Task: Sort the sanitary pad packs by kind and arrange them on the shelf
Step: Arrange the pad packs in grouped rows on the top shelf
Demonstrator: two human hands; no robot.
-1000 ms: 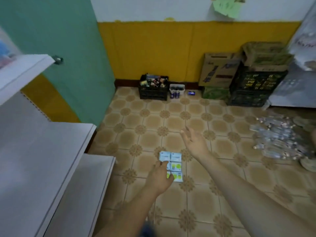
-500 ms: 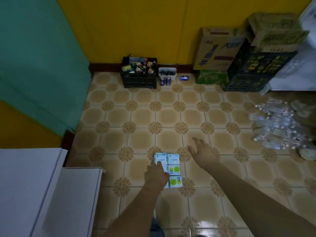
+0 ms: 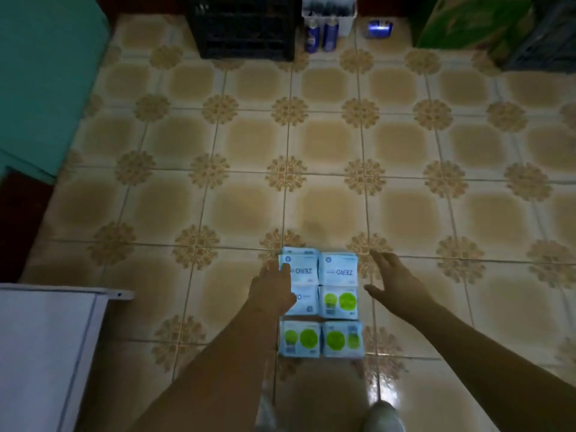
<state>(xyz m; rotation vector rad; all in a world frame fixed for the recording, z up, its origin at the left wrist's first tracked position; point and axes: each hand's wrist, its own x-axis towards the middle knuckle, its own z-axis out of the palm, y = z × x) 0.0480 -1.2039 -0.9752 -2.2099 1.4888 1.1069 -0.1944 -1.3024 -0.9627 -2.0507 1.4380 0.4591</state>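
Note:
Several sanitary pad packs lie in a two-wide block on the tiled floor. The far ones are white-blue ZERO packs [image 3: 338, 271]; the near ones carry green circles [image 3: 341, 339]. My left hand [image 3: 274, 288] is at the block's left side and grips the left edge of the far-left ZERO pack [image 3: 304, 271], thumb on top. That pack sits slightly askew on another beneath it. My right hand [image 3: 392, 282] hovers just right of the block, fingers spread, holding nothing. A corner of the white shelf [image 3: 46, 353] shows at lower left.
A black crate [image 3: 243, 35], a white tub [image 3: 328, 7] with blue bottles [image 3: 311, 35] and a green box [image 3: 467, 23] line the far wall. A teal panel [image 3: 40, 73] stands at left. My shoe [image 3: 383, 416] is below the packs.
The view has tilted down and come closer to the packs. My right hand has drawn in beside the block's right edge. My left hand has stayed on the left packs.

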